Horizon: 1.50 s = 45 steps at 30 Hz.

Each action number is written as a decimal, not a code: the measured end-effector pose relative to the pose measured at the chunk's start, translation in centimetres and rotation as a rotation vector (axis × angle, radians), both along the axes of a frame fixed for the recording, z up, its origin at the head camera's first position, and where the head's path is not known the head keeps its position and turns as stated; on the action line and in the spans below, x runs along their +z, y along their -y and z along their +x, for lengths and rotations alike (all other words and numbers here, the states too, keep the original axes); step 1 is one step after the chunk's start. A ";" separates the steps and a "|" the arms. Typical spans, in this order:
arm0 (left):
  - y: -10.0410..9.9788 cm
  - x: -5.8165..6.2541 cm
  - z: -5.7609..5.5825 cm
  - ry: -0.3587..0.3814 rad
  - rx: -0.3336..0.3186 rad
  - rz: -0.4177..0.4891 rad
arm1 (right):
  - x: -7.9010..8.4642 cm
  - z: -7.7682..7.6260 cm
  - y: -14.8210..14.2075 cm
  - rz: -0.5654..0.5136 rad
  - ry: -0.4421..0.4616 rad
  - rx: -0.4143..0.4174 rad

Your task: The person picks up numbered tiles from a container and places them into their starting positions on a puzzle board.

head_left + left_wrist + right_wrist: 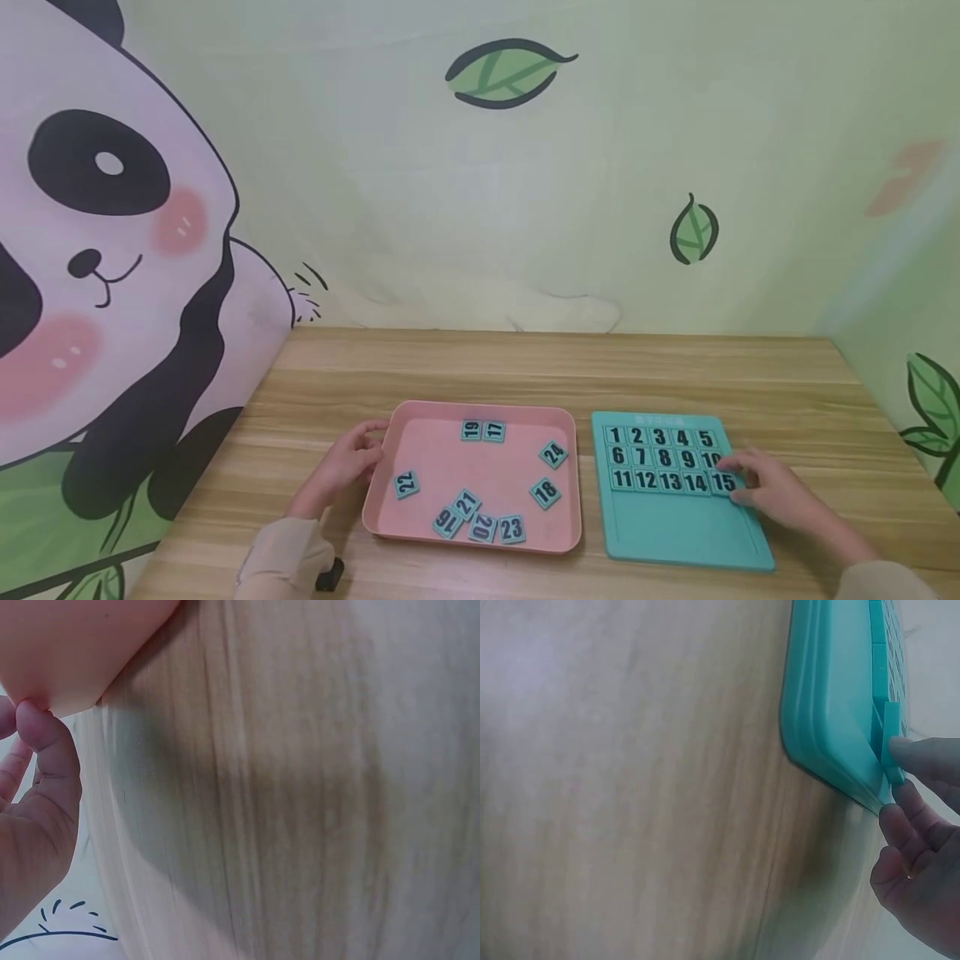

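Nearest us, a small black object (330, 575) shows beside the left sleeve (285, 554). Just past it, we see the left hand (345, 460) touching the left edge of a pink tray (495, 473), its fingers bent; we cannot tell whether it grips the rim. Loose number tiles (512, 529), 16 to 24, lie scattered in the tray. Beside it, on a teal board (682, 531), the right hand (772, 493) pinches tile 15 (723, 482) at the third row's right end. Beyond the worktop (525, 362), we face a green backdrop (600, 167) with a panda (150, 275).
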<state>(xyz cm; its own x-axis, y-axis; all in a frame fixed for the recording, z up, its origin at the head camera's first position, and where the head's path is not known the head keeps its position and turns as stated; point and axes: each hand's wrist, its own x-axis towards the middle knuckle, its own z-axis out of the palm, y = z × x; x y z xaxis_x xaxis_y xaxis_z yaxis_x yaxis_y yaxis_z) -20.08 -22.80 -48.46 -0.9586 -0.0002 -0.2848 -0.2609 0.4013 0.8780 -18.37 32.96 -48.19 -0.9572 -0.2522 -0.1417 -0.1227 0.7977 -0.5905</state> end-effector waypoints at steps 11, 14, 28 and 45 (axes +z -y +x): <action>-0.1 0.1 0.0 0.004 0.005 0.014 | -0.2 0.0 0.4 0.032 -0.007 -0.008; -0.1 0.1 0.0 0.003 0.006 0.010 | 0.0 -0.1 0.8 0.027 -0.035 -0.004; -0.1 0.2 0.1 0.003 -0.003 0.015 | 2.6 -1.6 7.1 -0.178 -0.158 0.093; 0.0 0.1 0.1 -0.017 -0.002 0.030 | 3.3 -3.1 17.6 -0.266 0.017 0.250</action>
<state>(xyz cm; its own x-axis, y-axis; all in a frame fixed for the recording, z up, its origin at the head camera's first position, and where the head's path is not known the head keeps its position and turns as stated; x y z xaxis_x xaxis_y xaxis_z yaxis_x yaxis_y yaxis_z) -19.93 -22.84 -48.39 -0.9632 0.0102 -0.2686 -0.2453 0.3755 0.8938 -21.42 15.33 -44.86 -0.8594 -0.5085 -0.0547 -0.2833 0.5624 -0.7768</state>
